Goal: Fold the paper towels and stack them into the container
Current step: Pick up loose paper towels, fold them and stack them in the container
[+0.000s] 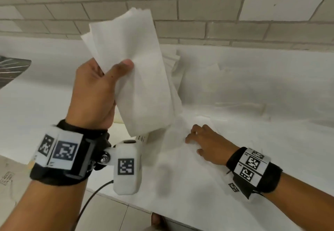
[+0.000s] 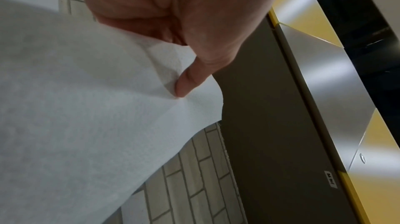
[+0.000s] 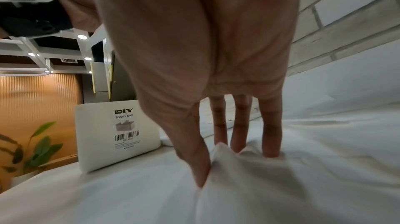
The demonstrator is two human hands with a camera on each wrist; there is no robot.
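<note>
A white desk [image 1: 271, 140] runs along the foot of a pale brick wall [image 1: 235, 10]. On it lie loose white paper towels: one flat sheet [image 1: 180, 167] spread near the front edge, with the right hand [image 1: 207, 143] resting on it, its fingertips [image 3: 270, 152] bunching the paper into a small ridge. Farther back, close to the wall, a low stack of towels [image 1: 173, 58] sits partly hidden, and more rumpled sheets [image 1: 244, 107] spread to the right. A white tissue box [image 3: 116, 135], labelled "DIY TISSUE BOX" with a barcode, stands upright on the desk just left of the flat sheet.
</note>
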